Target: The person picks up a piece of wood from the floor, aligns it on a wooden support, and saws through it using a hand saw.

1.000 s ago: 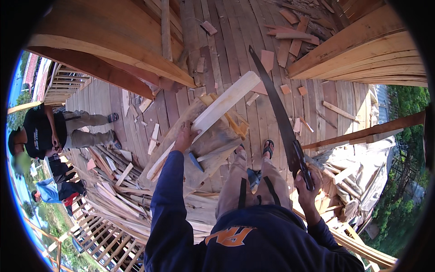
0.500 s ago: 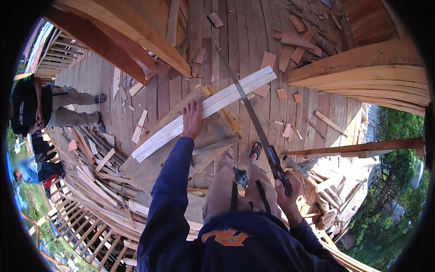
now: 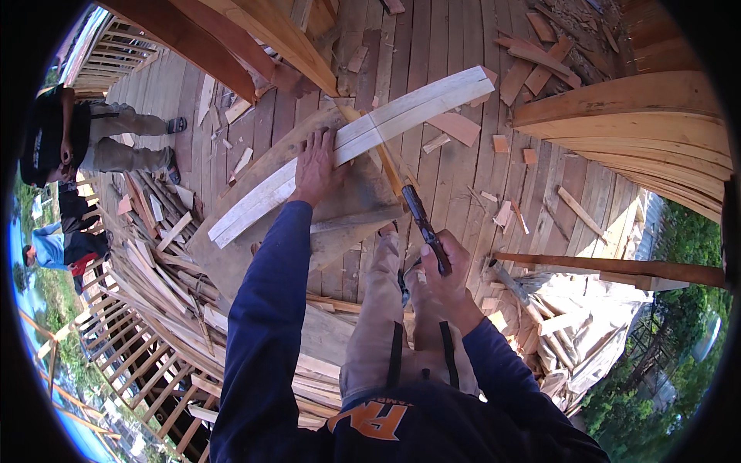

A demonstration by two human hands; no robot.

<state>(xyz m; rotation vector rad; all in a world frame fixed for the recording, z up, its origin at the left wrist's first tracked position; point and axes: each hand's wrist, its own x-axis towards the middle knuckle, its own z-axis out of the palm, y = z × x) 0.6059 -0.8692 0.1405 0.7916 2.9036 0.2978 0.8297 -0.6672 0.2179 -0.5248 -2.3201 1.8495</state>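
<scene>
Plank deck (image 3: pixel 455 185), left hand (image 3: pixel 318 166) still flat on pale board (image 3: pixel 347 147), right hand (image 3: pixel 440 274) gripping saw (image 3: pixel 409 201), now lowered onto it.

bright daylight falls on the plank floor (image 3: pixel 463 177), with soft shadows under the timbers. the fisheye bends straight boards toward a black rim. the centre is sharp; the edges smear, and the sky glares blue-white at left.

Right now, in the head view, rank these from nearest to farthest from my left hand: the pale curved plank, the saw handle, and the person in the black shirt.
From the left hand:
1. Pale curved plank, directly under the palm, touching.
2. Saw handle, to the right, gripped by the right hand.
3. Person in the black shirt, far left on the deck.
</scene>
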